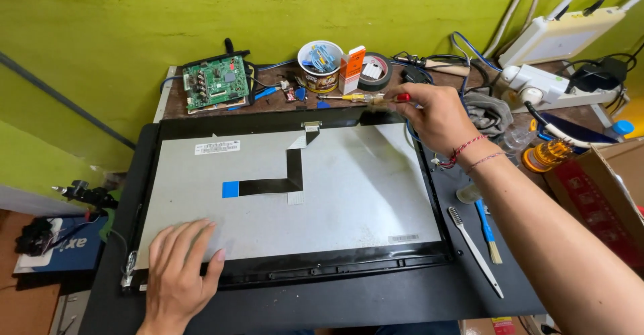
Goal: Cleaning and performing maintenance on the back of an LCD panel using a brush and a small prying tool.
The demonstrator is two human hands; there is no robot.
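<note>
a: on the bench (469, 288), head view, a flat display panel (349, 194) lies back side up in a black frame, with a black ribbon cable (293, 167) across it ending in a blue tab.
b: left hand?
a: left hand (180, 271) lies flat on the panel's near left corner, fingers (184, 238) spread and released, grasping nothing.
b: right hand?
a: right hand (433, 114) is at the panel's far right corner, fingers clenched on a screwdriver (355, 97) with a yellow shaft and red end, lying roughly level, tip pointing left along the far edge.
b: tip touching the frame?
a: cannot tell.
b: other stuff?
a: green circuit board (216, 82) far left, cup of small parts (320, 63) and roll of black tape (376, 70) behind the screwdriver. white toothbrush (475, 251) and blue-handled brush (488, 234) lie right of the panel, just beside each other. grey cloth (490, 112) near the right wrist, cardboard box (607, 187) at far right.
</note>
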